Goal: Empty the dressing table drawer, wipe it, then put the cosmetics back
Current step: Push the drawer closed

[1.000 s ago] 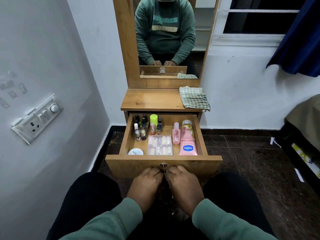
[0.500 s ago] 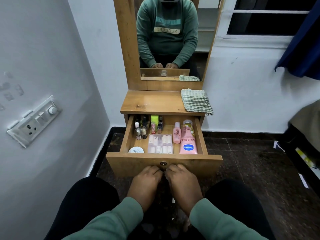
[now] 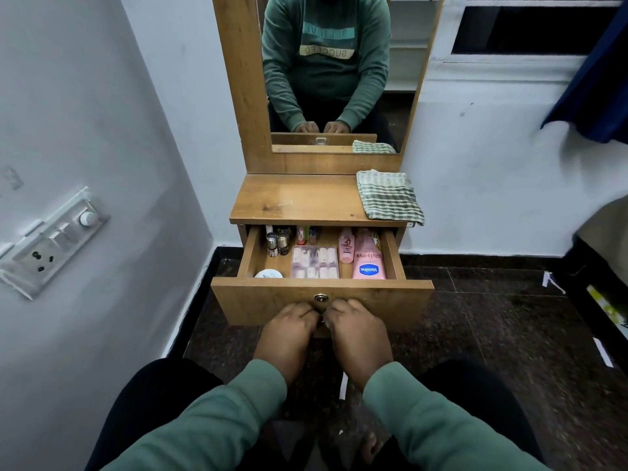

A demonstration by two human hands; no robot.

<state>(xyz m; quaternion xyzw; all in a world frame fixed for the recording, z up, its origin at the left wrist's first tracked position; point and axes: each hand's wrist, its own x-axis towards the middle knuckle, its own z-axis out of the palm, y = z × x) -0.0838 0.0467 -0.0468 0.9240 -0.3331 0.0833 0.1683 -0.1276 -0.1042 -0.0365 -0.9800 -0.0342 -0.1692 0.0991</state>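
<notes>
Left hand (image 3: pixel 287 331), right hand (image 3: pixel 358 331) — both clamped on drawer (image 3: pixel 265 300) front, cosmetics (image 3: pixel 368 265) inside, checked cloth (image 3: pixel 389 197) on table (image 3: pixel 299 202).

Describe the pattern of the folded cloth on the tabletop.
Green-and-white checks on the folded cloth, head view.

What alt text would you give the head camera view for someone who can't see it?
A person's left hand and right hand grip the front of an open wooden drawer holding cosmetics, including a pink Vaseline bottle. A striped cloth lies on the dressing table, below a mirror.

Bedroom: dressing table (image 3: pixel 299 202), mirror (image 3: pixel 339 73)
</notes>
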